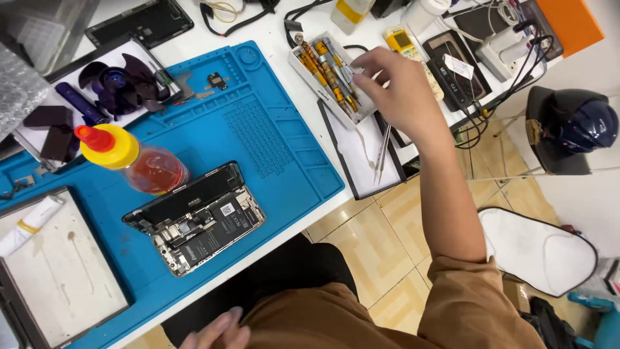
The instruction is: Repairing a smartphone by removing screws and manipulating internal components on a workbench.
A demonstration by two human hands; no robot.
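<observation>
White bench [271, 29] — screwdriver tray [330, 81] just under right fingers [369, 64].

The right arm stretches from the lower right of the frame up toward the upper centre, bare below a brown sleeve; the right hand [395, 87] is bent at the wrist, fingers curled and pointing left; the left hand [216, 331] lies low at the bottom edge, fingers loosely spread

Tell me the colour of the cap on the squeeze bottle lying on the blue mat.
The cap is yellow with an orange-red nozzle tip, seen best in the head view.
</observation>
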